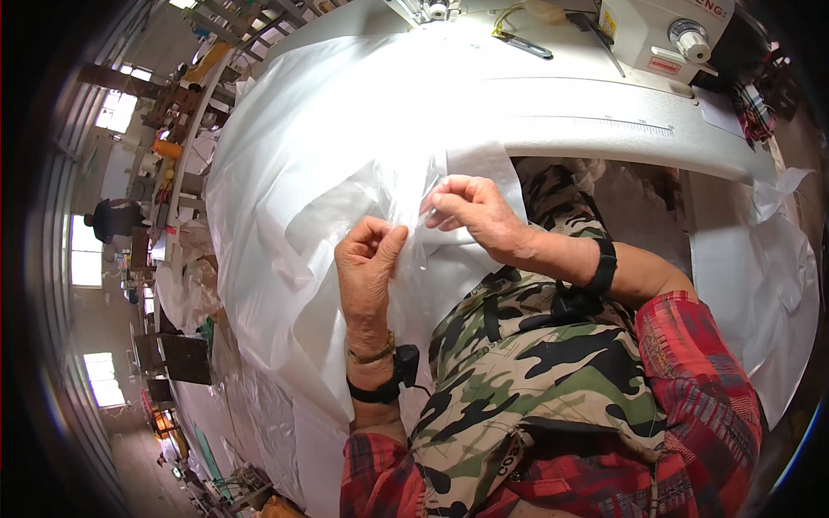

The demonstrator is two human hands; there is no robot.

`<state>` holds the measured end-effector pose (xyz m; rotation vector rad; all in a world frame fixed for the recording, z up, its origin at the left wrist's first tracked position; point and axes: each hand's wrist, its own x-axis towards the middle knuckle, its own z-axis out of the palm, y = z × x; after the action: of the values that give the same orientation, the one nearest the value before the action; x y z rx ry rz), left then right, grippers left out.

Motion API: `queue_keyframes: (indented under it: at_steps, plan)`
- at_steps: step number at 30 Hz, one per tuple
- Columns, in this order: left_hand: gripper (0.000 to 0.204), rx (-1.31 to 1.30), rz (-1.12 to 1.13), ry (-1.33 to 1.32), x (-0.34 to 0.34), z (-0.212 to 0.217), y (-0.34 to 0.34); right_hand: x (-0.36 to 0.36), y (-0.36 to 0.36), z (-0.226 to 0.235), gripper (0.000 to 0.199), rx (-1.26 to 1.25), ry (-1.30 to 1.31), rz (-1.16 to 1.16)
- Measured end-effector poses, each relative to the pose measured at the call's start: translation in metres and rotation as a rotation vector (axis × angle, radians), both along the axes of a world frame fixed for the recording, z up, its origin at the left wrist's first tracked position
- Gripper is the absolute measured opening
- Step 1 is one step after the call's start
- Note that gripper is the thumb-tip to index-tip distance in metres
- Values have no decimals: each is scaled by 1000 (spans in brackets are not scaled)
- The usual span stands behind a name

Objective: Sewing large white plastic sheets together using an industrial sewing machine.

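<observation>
Here, both hands [364, 274] pinch translucent white sheet [259, 177] between them; bulk spreads ahead, leftward.

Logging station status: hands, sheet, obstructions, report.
Left hand and right hand pinching translucent sheet. Sheet partly over white table. Glare washing out sheet's upper part.

bright windows [86, 250] shine in the grey wall [99, 324] at the far left. a grey floor [142, 459] shows near the bottom left. a big white table [553, 97] curves across the top, and strong white light [475, 67] makes part of it glow.
</observation>
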<state>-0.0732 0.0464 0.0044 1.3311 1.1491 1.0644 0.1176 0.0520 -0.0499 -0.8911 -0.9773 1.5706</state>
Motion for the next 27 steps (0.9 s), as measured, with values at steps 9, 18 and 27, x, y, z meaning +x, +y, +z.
queue_keyframes:
  at_steps: [9,18,27]
  plan:
    - [17,164,-143,517,-10,-11,2,53,-22,-10,20,52,270,-52]
    - [34,840,17,928,5,22,-18,89,-40,0,19,319,-1101,-52]
    - [47,350,364,1192,-57,-56,-55,17,45,49,28,1351,-1224,1]
